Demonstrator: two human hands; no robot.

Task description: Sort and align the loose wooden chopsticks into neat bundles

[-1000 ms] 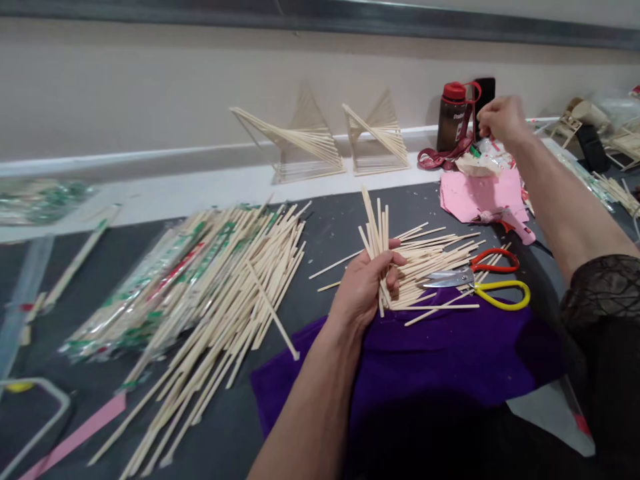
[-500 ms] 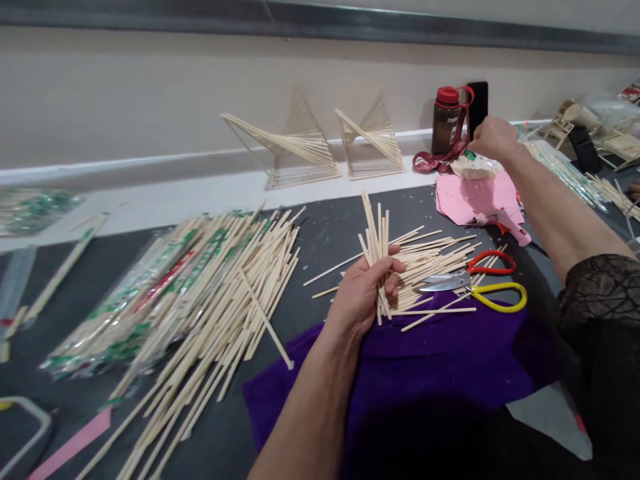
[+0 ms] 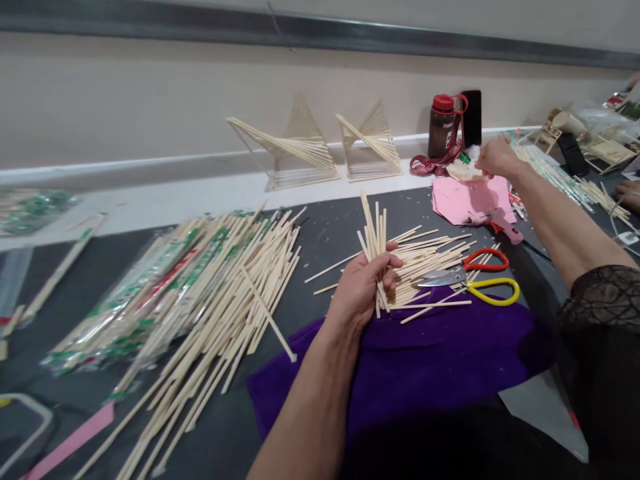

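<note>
At the far edge of the purple cloth [image 3: 425,360], the left hand [image 3: 363,280] is closed around a bunch of pale wooden sticks [image 3: 371,235], their ends fanned upward. Out over the crumpled scraps [image 3: 463,171] behind the pink paper [image 3: 453,200] hangs the right hand [image 3: 497,159], fingers bent; whether they pinch anything I cannot tell. The step in hand looks like sorting, the left hand simply holding the bunch together; the next move seems to call for bringing the right hand back over the pink glue gun [image 3: 505,227] without snagging it. Beside the bunch, loose sticks [image 3: 435,250] lie under red-and-yellow-handled scissors [image 3: 457,273], blades toward the left hand, so room there looks tight. A strip of dark tabletop [image 3: 323,230] between that pile and the long stick heap [image 3: 220,320] seems roomier. Farther back, two twisted stick models [image 3: 310,157] and a red-capped bottle [image 3: 440,133] line the wall.
</note>
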